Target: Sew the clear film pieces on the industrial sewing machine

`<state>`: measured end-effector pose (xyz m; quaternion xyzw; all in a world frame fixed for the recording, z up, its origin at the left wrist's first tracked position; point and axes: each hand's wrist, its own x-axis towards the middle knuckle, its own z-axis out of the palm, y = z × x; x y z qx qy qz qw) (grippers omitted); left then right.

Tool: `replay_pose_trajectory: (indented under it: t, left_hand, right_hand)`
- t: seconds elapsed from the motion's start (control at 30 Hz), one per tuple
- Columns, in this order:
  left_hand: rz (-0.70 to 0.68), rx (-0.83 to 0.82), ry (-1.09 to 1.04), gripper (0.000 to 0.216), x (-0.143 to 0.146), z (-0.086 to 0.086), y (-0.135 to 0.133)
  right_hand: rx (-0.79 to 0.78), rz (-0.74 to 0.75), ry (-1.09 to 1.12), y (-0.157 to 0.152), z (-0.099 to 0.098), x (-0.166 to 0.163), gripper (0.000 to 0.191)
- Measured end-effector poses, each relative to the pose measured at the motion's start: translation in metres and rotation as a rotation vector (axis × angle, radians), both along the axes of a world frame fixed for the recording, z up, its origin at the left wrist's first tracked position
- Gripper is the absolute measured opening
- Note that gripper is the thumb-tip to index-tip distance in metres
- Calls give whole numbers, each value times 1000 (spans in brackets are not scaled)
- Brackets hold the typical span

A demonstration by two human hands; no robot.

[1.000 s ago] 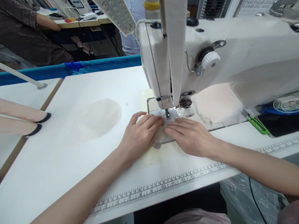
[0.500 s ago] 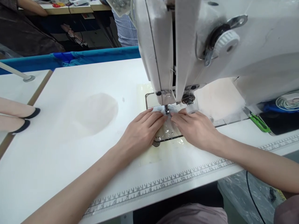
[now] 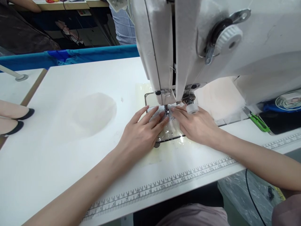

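A white industrial sewing machine [image 3: 211, 40] stands on a white table [image 3: 70, 150]. Under its needle and presser foot [image 3: 166, 110] lies a small sheer, shiny piece of fabric [image 3: 171, 128] on the metal needle plate. My left hand [image 3: 141, 133] rests flat on the left side of the piece, fingers spread toward the needle. My right hand [image 3: 196, 125] presses flat on the right side, fingertips close to the presser foot. Both hands pin the fabric down; neither grips it.
A sheer beige fabric piece [image 3: 91, 113] lies left of the machine. Pale pink fabric [image 3: 218, 97] is piled behind the needle area. Green snips [image 3: 258, 121] lie at the right. A printed ruler [image 3: 164, 186] runs along the front edge. Two mannequin-like legs in black shoes [image 3: 16, 117] lie at far left.
Both hands have slid forward with the fabric toward the needle; my left fingers have spread wider. The camera has leaned closer to the machine.
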<state>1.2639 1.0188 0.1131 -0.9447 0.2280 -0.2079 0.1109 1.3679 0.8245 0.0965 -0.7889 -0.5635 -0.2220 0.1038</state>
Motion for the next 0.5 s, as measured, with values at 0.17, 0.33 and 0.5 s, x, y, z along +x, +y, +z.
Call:
replay_pose_trajectory:
  t: [0.17, 0.33, 0.5]
  left_hand:
    - [2, 19, 5, 37, 0, 2, -3]
    - [9, 8, 6, 35, -1, 2, -3]
    - [14, -16, -13, 35, 0, 0, -2]
  right_hand:
    - [-5, -30, -28, 0, -2, 0, 35]
    - [-8, -43, -39, 0, -2, 0, 35]
    - [-15, -45, -46, 0, -3, 0, 33]
